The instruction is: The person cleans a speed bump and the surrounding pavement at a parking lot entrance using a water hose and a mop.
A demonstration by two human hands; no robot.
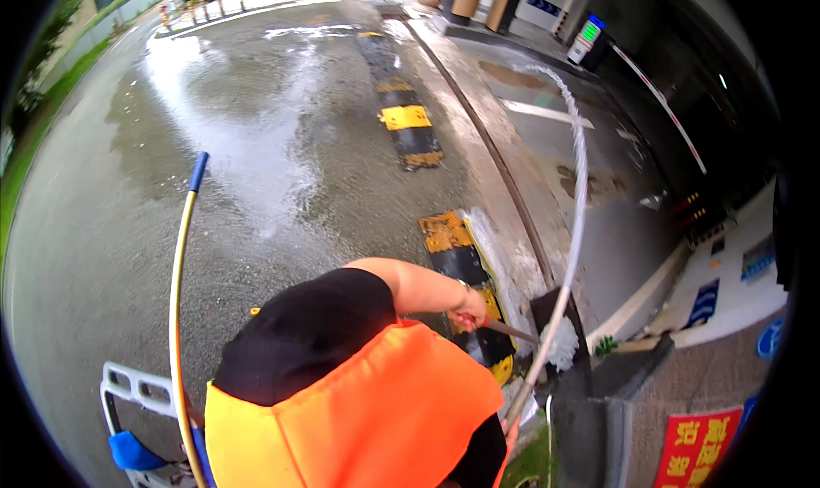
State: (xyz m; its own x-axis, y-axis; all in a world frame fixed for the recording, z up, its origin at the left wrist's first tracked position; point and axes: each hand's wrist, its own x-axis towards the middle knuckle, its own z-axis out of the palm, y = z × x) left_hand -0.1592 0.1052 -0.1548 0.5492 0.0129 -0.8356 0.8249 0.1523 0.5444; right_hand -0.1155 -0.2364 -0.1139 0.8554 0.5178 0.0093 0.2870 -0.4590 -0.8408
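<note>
An orange vest (pixel 384 411) with a yellow panel and black sleeves fills the bottom middle. My left hand (pixel 471 311) is closed around a thin tool handle (pixel 511 331) that slants down to the right. Its far end passes behind the hose, near a fluffy grey-white clump (pixel 560 346) whose nature I cannot tell. Only part of my right hand (pixel 510 431) shows past the vest, closed on a pale hose (pixel 533 378). A water jet (pixel 580 161) arcs from the hose towards the upper right, onto the wet pavement. Black-and-yellow speed bump sections (pixel 455 247) lie beyond my left hand.
A yellow pole with a blue grip (pixel 182 257) stands left, beside a grey-white cart frame (pixel 138 385) with a blue cloth (pixel 133 451). A drain channel (pixel 480 129) crosses the wet ground. Right are a barrier arm (pixel 660 100), a low wall (pixel 660 398) and a red sign (pixel 695 446) bearing writing.
</note>
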